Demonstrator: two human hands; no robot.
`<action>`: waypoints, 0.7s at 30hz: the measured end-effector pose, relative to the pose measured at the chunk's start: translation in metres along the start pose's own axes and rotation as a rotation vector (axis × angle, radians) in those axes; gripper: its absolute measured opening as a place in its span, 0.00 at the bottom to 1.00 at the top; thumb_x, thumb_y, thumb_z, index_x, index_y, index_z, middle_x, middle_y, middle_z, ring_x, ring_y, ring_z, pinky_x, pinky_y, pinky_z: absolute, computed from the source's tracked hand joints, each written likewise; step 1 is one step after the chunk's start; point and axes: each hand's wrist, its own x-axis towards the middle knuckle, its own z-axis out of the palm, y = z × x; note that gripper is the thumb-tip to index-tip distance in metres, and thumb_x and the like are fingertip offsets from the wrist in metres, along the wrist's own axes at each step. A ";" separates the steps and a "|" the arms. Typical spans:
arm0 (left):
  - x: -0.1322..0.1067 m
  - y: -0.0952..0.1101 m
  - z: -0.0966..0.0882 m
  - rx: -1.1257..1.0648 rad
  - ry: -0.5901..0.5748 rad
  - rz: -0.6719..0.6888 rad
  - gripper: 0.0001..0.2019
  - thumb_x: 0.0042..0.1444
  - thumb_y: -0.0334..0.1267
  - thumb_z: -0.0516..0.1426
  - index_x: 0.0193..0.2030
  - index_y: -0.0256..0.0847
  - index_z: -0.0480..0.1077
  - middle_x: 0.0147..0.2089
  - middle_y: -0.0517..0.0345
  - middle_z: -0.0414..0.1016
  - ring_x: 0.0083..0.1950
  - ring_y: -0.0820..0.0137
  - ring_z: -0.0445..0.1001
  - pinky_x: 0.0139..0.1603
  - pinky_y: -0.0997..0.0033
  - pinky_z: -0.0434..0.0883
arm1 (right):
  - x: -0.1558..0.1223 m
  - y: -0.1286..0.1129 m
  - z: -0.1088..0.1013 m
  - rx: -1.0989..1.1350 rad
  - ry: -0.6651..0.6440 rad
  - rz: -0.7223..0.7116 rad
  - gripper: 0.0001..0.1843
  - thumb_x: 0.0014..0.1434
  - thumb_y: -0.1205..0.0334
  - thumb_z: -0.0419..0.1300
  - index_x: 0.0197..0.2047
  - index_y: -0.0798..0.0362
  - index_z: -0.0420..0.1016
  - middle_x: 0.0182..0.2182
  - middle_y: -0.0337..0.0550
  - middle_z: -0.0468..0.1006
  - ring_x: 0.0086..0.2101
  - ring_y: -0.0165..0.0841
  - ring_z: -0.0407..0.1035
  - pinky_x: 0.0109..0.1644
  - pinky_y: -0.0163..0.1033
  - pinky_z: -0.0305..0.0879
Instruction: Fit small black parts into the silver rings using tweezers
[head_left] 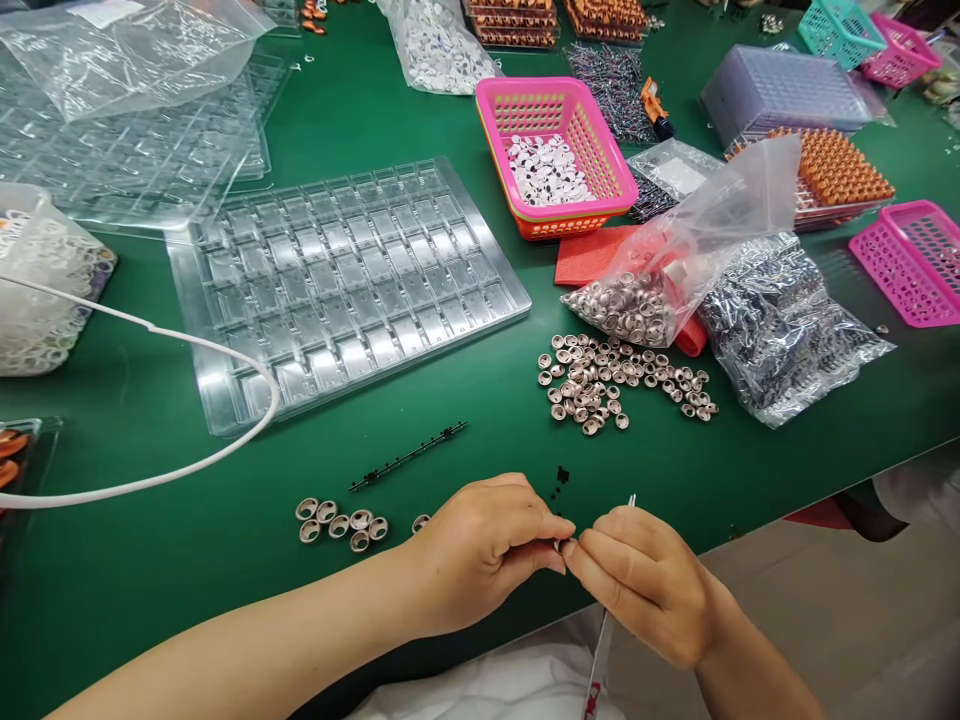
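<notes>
- We see the left hand [487,540] with its grip closed, thumb and forefinger pinching a small metallic cup [559,546] near the front edge of the green tabletop [480,400].
- We see the right hand [645,580] meeting it there, fingertips at the cup, while its grip also closes around slim tweezers [598,665], tips pointing up past the knuckles.
- The fingers cover most of the cup, so we cannot tell whether anything is seated inside it.
- Should the pinch slacken, we judge that the cup could slip out and, being round and so near the edge, roll off towards the lap.
- The tweezers lie loosely across the right palm; if those fingers spread, we could lose them, or their tips could catch skin.
- Just beyond the hands we find tiny black bits [562,474]; a sleeve or knuckle brushing through could scatter them.
- The black strip [409,456] lies a little farther left and could be knocked by the left forearm, since it rests unsecured.
- We count seven cups grouped left of that wrist [360,522], with a lone cup [421,523] just beside the left hand; an elbow sweep could disturb both.
- The loose pile of cups [592,385] sits farther off, so a mix-up with the smaller group seems likely only after careless pushing.
</notes>
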 end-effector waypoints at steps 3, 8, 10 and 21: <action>0.001 0.001 -0.001 0.010 0.000 -0.005 0.07 0.62 0.29 0.61 0.48 0.34 0.75 0.34 0.53 0.81 0.34 0.70 0.76 0.40 0.69 0.72 | 0.002 0.001 -0.001 0.004 -0.016 -0.002 0.18 0.67 0.73 0.47 0.52 0.69 0.73 0.36 0.57 0.80 0.33 0.38 0.72 0.29 0.43 0.67; 0.002 0.002 -0.001 0.011 -0.005 -0.005 0.07 0.62 0.28 0.62 0.47 0.33 0.76 0.34 0.53 0.81 0.33 0.70 0.76 0.39 0.70 0.73 | 0.001 0.001 -0.001 0.011 -0.037 -0.010 0.17 0.67 0.73 0.47 0.50 0.70 0.74 0.36 0.57 0.81 0.33 0.38 0.72 0.30 0.43 0.67; 0.001 0.001 0.000 0.005 0.007 0.011 0.07 0.62 0.28 0.61 0.47 0.33 0.75 0.33 0.53 0.81 0.33 0.70 0.76 0.40 0.70 0.73 | 0.001 0.002 -0.001 0.008 -0.044 -0.008 0.18 0.68 0.73 0.46 0.51 0.70 0.74 0.36 0.56 0.81 0.33 0.38 0.72 0.31 0.43 0.67; 0.000 0.002 0.002 0.016 0.010 0.015 0.07 0.66 0.30 0.58 0.49 0.37 0.73 0.34 0.55 0.82 0.33 0.70 0.77 0.39 0.69 0.73 | 0.004 0.000 -0.002 -0.010 -0.036 -0.037 0.17 0.66 0.73 0.46 0.49 0.70 0.74 0.35 0.57 0.81 0.32 0.38 0.70 0.27 0.43 0.66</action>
